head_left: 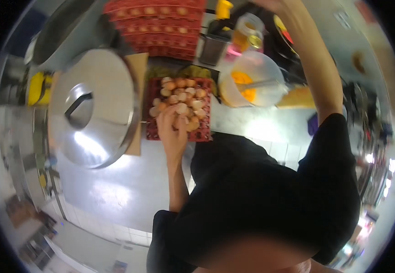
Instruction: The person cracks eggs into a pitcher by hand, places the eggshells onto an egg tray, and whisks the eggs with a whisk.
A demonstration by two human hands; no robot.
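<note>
Your left hand point(173, 126) reaches down onto the heap of eggshells point(191, 96), its fingers bent and slightly apart; a pale shell lies at the fingertips, but you cannot tell whether the hand grips it. Your right hand point(271, 3) is stretched far forward and cut off by the top edge of the view, so you cannot tell whether it is open, closed or holding something. The eggshells, brown outside with some pale insides showing, lie piled on a red egg tray point(203, 134) in front of you. Just to the left of the tray, a large shiny metal lid point(108, 109) with a dark handle lies over a piece of cardboard point(136, 91) on the metal worktop point(154, 182). Beyond the tray stands a tall stack of red egg trays point(158, 27). To the right of your left hand, a translucent bowl point(274, 66) holds something deep orange point(248, 93), with a utensil point(262, 83) reaching into it. Farther out, near the bowl, you have a dark rectangular container point(213, 50) and a clear jug point(240, 40) with amber contents
</note>
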